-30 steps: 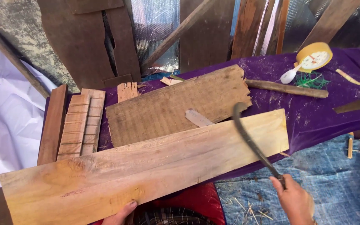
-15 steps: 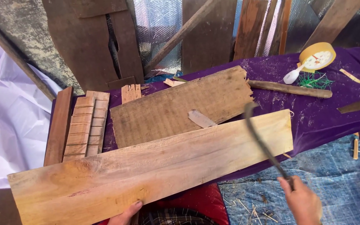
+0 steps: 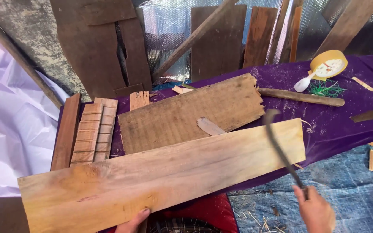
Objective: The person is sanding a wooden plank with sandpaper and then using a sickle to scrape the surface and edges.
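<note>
- The left hand [image 3: 134, 221] is cut off by the bottom edge; only the fingertips show, pressed against the near edge of the long pale plank [image 3: 160, 177]. Whether its grip closes around that edge cannot be told.
- The right hand [image 3: 316, 211] is partly cut off at the lower right; its grip is wrapped tight around the handle of a dark curved blade [image 3: 279, 144], which is blurred.
- The blade rises from the right hand up and to the left, its curved tip over the right end of the pale plank. Whether it touches the wood cannot be made out.
- The pale plank lies slantwise across the front edge of the desk [image 3: 346, 121], which is covered in purple cloth; its left end overhangs the desk.
- Behind it lies one weathered board [image 3: 191, 112] with a ragged right end, and one small wood chip [image 3: 210, 126] rests on it.
- At the desk's left edge lie one dark slat [image 3: 65, 131] and two notched strips [image 3: 93, 131].
- Near the back right corner lie one round stick [image 3: 301, 96], one roll of yellow tape [image 3: 329, 64] and one white spoon [image 3: 304, 83].
</note>
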